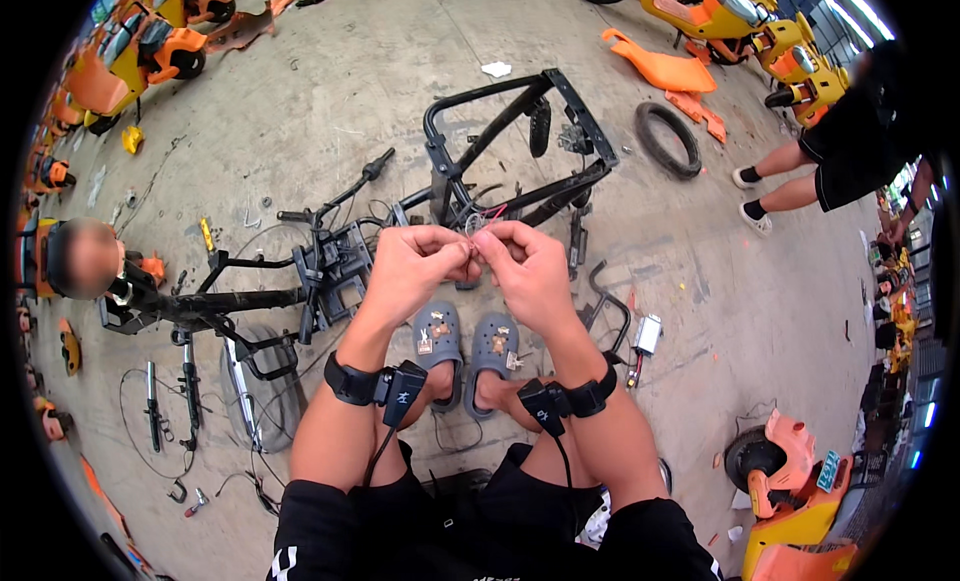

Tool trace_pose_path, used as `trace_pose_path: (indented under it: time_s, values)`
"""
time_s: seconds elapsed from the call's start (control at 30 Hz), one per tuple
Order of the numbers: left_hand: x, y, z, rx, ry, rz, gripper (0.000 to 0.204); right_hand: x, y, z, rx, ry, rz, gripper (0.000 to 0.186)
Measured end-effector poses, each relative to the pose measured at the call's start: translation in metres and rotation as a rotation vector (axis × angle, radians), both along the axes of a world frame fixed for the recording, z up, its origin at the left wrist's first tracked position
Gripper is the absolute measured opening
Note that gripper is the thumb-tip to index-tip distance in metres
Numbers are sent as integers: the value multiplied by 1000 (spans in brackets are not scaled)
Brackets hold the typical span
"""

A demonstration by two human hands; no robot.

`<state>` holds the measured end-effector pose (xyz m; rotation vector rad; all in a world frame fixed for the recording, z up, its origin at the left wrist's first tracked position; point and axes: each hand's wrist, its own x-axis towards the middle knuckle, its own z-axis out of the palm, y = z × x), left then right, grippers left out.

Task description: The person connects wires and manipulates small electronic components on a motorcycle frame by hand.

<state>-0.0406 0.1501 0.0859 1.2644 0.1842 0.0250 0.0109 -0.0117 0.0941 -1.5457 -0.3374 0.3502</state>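
My left hand [420, 266] and my right hand [515, 266] meet at the middle of the view, fingertips pinched together on thin wires [482, 218], partly red. What exactly sits between the fingertips is too small to make out clearly. Just beyond them is a black metal scooter frame [520, 141], with a long section [230, 303] and handlebar-like tubes lying to the left. My feet in grey clogs [437, 341] are below my hands.
Loose metal rods [190, 391], a silver box [647, 337], an orange panel [660, 66] and a tyre [668, 141] lie around. Yellow-orange scooters [700, 6] line the edges, one [780, 491] near bottom right. A person [840, 141] stands right; another person [85, 256] is at left.
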Motion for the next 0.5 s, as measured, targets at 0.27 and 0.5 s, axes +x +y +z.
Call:
trace_pose_path:
  time_s: [0.27, 0.5]
  values:
    - [3, -2, 6, -45, 69, -12, 19, -3, 0, -1, 96, -71, 30, 16]
    - [0, -8, 9, -131, -20, 80, 13, -2, -1, 8, 174, 92, 25, 13]
